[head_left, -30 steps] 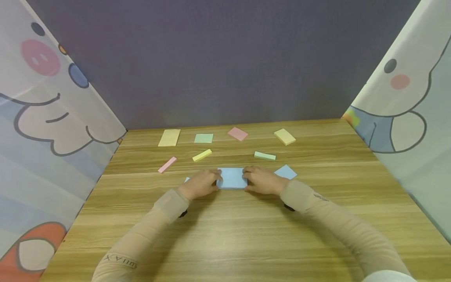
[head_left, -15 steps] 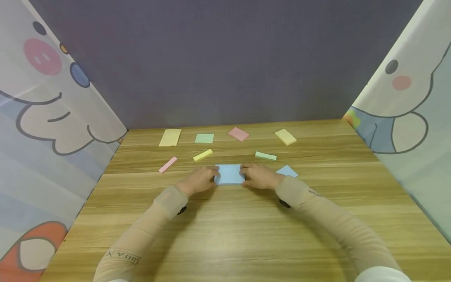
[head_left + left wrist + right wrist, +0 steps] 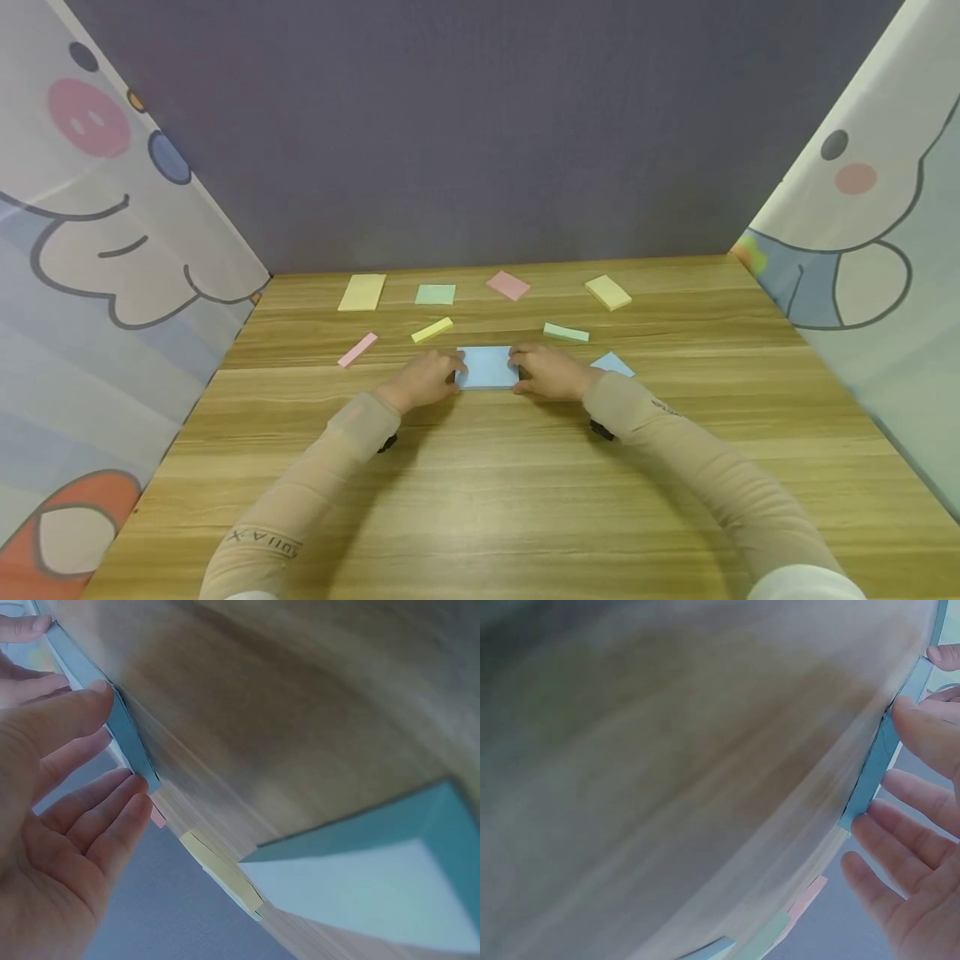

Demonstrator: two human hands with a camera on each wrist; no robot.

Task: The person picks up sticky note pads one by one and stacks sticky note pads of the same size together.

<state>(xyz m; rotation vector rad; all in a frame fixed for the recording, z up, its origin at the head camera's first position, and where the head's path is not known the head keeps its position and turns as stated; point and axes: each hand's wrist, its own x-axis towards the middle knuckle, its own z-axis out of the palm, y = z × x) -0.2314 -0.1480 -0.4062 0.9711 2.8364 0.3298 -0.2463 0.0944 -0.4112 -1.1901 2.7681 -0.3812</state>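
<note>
Fingers of the left hand and right hand are clamped on opposite ends of a large blue pad at the middle of the table. Beyond it lie a yellow strip, left, and a green strip, right; a pink strip lies farther left. A second blue pad shows partly past the right sleeve, a red pad near the far edge.

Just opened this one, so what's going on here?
A person's left hand and right hand grip a blue pad at its two short ends, at a wooden table. Farther back lie a yellow strip, a green strip and a pink pad, among others. Another blue pad shows beside the right wrist, partly hidden.
</note>
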